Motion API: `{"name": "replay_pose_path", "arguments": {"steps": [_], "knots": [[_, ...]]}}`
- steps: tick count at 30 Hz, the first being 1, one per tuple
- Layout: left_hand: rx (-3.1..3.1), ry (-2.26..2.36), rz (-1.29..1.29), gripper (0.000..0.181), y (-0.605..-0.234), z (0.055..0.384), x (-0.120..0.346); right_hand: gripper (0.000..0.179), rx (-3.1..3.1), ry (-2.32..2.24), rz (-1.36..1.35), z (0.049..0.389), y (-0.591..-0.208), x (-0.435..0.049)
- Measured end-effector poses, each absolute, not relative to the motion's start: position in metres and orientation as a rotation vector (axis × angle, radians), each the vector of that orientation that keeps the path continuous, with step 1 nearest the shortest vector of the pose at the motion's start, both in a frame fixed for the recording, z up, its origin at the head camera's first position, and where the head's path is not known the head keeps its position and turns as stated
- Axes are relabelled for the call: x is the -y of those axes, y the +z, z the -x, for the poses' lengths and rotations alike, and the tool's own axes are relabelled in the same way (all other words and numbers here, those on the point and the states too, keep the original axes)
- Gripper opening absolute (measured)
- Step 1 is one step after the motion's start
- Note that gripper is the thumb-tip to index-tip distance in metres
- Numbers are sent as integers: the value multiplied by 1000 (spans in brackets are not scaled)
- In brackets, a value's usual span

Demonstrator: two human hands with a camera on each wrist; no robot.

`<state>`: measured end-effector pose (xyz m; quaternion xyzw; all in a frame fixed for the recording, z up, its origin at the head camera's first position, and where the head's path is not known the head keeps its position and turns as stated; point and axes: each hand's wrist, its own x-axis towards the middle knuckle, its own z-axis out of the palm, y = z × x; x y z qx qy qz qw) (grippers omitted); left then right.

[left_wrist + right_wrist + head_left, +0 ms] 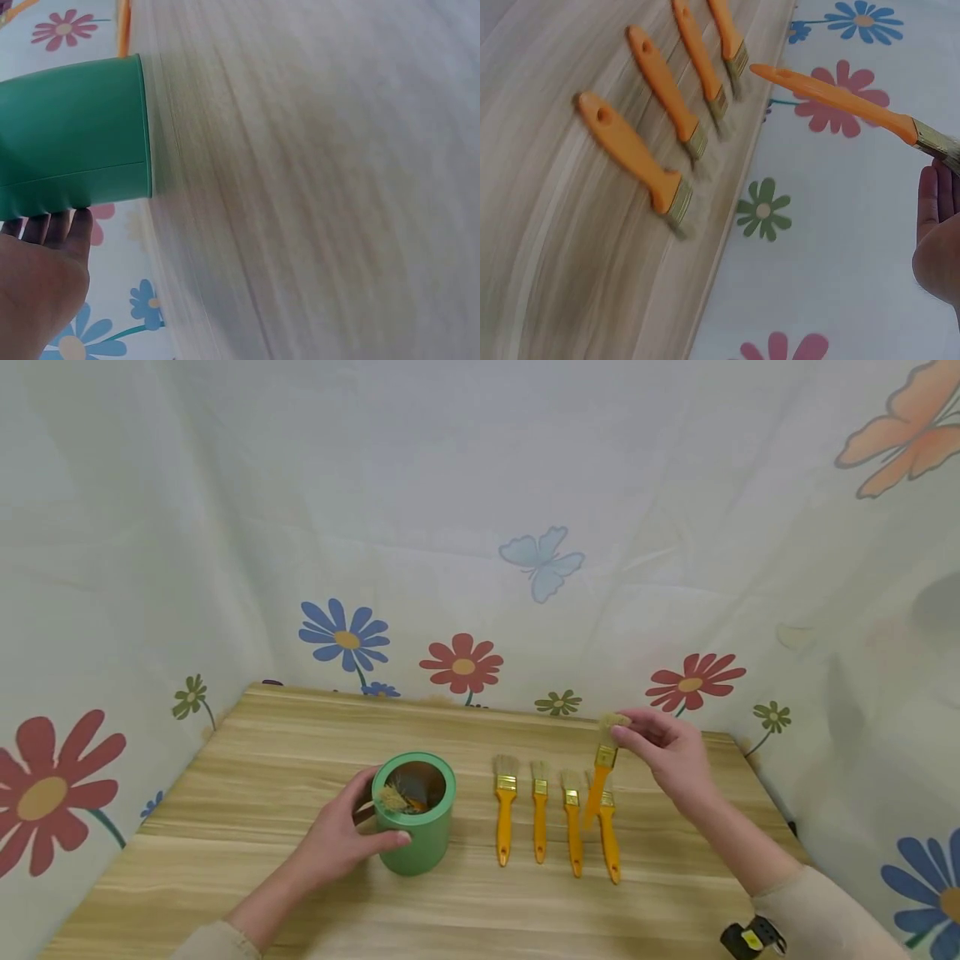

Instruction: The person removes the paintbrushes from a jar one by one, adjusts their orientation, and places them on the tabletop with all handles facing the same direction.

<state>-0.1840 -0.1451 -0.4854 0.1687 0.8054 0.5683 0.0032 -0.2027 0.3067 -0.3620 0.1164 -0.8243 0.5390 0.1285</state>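
Observation:
My left hand [337, 839] grips the side of a green can [416, 850], thumb at the front and fingers behind it. Inside the can, the pale bristles of a paintbrush [392, 798] show near the rim. My right hand [671, 756] pinches another paintbrush [597, 783] by its bristles, with the orange handle hanging down. In the right wrist view this held paintbrush [847, 103] is raised above the table. Several more paintbrushes [505, 818] lie side by side right of the can, bristles toward the far edge. The rightmost lying brush [611, 847] is partly covered by the held one.
The wood-grain table [300, 727] ends at a pale cloth backdrop [420, 527] printed with flowers and butterflies. More of this cloth hangs at the left and right sides. A black device [752, 937] is by the right sleeve.

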Motion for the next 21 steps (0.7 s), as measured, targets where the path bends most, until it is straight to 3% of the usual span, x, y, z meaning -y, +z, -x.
{"name": "replay_pose_path", "arguments": {"steps": [21], "knots": [[-2527,1779,-523,91,-486,185,145,47,2665,1450,-72,212,-387,-361]]}}
